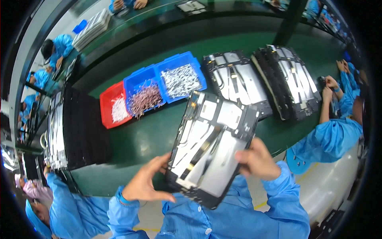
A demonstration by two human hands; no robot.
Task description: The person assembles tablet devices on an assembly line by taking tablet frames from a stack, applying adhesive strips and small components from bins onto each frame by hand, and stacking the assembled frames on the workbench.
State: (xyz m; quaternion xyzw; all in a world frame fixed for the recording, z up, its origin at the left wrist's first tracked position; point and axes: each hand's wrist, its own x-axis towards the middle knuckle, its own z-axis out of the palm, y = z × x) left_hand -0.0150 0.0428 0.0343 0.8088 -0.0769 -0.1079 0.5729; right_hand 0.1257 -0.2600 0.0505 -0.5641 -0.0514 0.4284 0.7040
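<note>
While both hands are at the panel [215, 155], it is positioned above the near edge of the smooth green table [135, 143]. The panel is a flat rectangle with a black border, shiny silver plates and dark strips. The right hand [256, 159] is closed on its three-o'clock edge, thumb on the face. The left hand [147, 179] is spread at its eight-o'clock edge, thumb apart from the fingers; fingertip contact cannot be determined.

Relative to the panel, a red bin [106, 104] at ten o'clock contains small white pieces [119, 110]. The adjoining blue bin contains tangled pinkish-brown pieces [145, 99]; the next, at eleven o'clock, contains black-and-white pieces [181, 81]. Similar panels lie at one and two o'clock. The panel's long axis runs from seven o'clock to between twelve and one, silver face up.
</note>
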